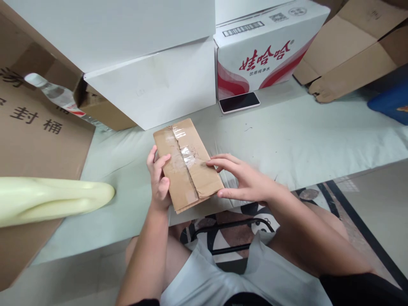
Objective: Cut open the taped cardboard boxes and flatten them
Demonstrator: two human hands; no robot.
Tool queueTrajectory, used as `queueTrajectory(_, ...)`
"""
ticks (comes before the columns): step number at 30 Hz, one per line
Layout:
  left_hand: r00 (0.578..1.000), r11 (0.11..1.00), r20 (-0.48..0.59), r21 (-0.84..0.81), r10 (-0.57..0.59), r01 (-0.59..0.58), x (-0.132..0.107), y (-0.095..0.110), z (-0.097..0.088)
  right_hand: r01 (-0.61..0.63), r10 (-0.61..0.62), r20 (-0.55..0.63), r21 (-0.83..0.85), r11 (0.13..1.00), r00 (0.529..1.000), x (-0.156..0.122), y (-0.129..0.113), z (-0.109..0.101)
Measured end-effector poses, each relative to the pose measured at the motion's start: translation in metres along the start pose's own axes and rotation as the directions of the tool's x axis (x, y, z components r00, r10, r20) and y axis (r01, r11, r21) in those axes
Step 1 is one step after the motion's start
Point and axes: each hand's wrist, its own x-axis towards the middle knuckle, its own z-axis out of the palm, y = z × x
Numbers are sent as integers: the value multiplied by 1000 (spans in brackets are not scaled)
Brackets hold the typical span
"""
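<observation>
A flattened cardboard box (181, 165), brown with clear tape along its middle seam, lies tilted between my hands at the near edge of the table. My left hand (159, 178) holds its left edge, with a fingertip on the upper face and the other fingers partly hidden at the side. At the right edge, my right hand (239, 176) rests a fingertip on the top and its thumb by the near corner; its fingers are loosely curved around that side. The underside of the box is hidden.
White boxes (172, 80) and a red-and-white water carton (258, 59) stand behind. A phone (239, 102) lies before the carton. At left are a plastic bottle (60, 95), a large carton (38, 131) and a pale yellow object (57, 199). Opened cardboard (353, 55) stands at right.
</observation>
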Motion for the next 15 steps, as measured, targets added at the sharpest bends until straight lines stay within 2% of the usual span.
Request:
queueTrajectory(10, 997, 997, -9, -23, 74, -74, 0, -2, 1, -26, 26, 5, 31, 999, 1000, -1, 4, 2)
queueTrajectory(15, 999, 999, -16, -2, 43, -44, 1, -3, 1, -24, 24, 3, 37, 999, 1000, -1, 4, 2)
